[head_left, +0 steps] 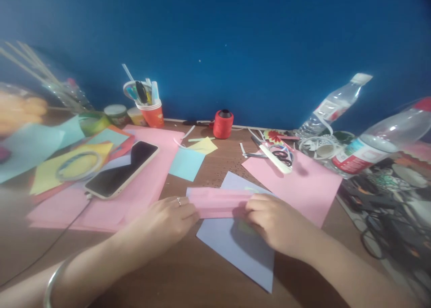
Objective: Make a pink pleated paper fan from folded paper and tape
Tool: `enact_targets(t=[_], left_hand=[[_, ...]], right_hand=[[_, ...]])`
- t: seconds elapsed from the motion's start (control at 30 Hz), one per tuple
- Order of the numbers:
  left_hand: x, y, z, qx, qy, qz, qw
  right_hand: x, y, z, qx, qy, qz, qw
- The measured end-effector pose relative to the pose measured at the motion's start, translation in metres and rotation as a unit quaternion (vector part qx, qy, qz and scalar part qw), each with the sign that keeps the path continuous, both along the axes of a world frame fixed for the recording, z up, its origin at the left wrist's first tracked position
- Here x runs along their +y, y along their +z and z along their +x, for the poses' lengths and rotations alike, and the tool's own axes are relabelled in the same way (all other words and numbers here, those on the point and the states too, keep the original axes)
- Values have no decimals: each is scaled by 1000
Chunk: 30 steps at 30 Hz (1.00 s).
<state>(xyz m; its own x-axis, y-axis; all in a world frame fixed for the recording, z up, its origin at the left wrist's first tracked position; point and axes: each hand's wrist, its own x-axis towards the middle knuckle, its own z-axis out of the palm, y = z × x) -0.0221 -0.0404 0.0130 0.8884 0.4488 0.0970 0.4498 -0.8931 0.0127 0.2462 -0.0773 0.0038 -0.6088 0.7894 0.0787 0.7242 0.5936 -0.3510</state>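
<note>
A folded strip of pink paper (220,202) stretches between my two hands. My left hand (173,216) is closed on its left end, with a ring on one finger. At the right end, my right hand (274,218) pinches the strip, its fingertips partly hidden. Beneath the strip lies a lavender sheet of paper (249,265), turned at an angle on the brown table (175,276). Farther back rest a light blue square of paper (186,164) and a small yellow piece (205,146).
Left: a phone (123,169) with a cable on pink sheets (134,211), and a red cup of pens (151,112). A red spool (223,125) stands near the blue wall. Right: scissors (284,155), a pink sheet (303,191) and plastic bottles (367,148).
</note>
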Motion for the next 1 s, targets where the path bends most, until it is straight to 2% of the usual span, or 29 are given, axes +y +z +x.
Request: enact_targets(t=[0.1, 0.17, 0.27, 0.4, 0.5, 0.6, 0.7, 0.77, 0.87, 0.93, 1.0], left_hand=[[4, 6, -5, -17, -9, -19, 1000], [6, 6, -7, -1, -12, -30, 999], [7, 1, -5, 39, 6, -35, 999], [8, -11, -1, 46, 39, -37, 997], [9, -16, 2, 45, 27, 6, 999], [7, -17, 6, 38, 22, 67, 997], [5, -13, 8, 6, 37, 79, 996], [3, -8, 9, -43, 55, 48, 996], [-1, -1, 7, -126, 93, -51, 986], [-2, 4, 6, -167, 126, -130, 969], [-3, 8, 4, -199, 165, -216, 942]], right_hand=[[1, 0, 14, -10, -24, -50, 998], [1, -1, 16, -19, -37, -58, 997], [1, -2, 9, -33, -55, -21, 998], [4, -6, -5, -17, -33, 11, 999], [7, -10, -9, -1, -9, 38, 999], [9, -14, -11, -12, 26, 97, 995], [8, -14, -15, -13, 0, 138, 990], [6, -10, -19, 9, -43, 129, 991], [2, 0, -21, 70, -89, 52, 992], [-2, 7, -20, 124, -104, -18, 987], [-4, 13, -18, 195, -118, -87, 970]])
